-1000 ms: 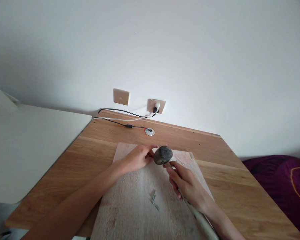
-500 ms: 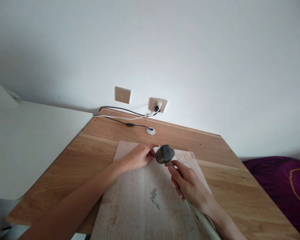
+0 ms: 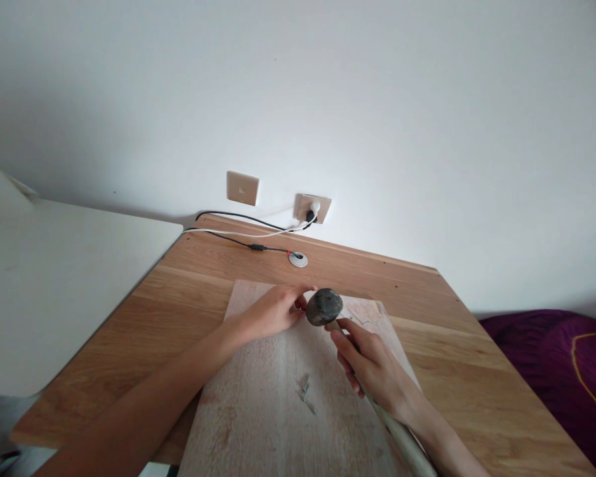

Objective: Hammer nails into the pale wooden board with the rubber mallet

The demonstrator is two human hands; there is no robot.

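Note:
My right hand is wrapped round the pale handle of a hammer, gripping it close under the dark, worn head. The head hovers just right of my left hand, whose fingertips are pinched together on the pale wooden board. What those fingers pinch is too small to make out. Several small loose nails lie on the board between my forearms.
The board lies on a wooden desk against a white wall. Black and white cables run from a wall socket to a grommet. A white surface adjoins at left; purple bedding lies at right.
The hammer head has shifted only slightly beside the left fingertips; both hands stay where they were.

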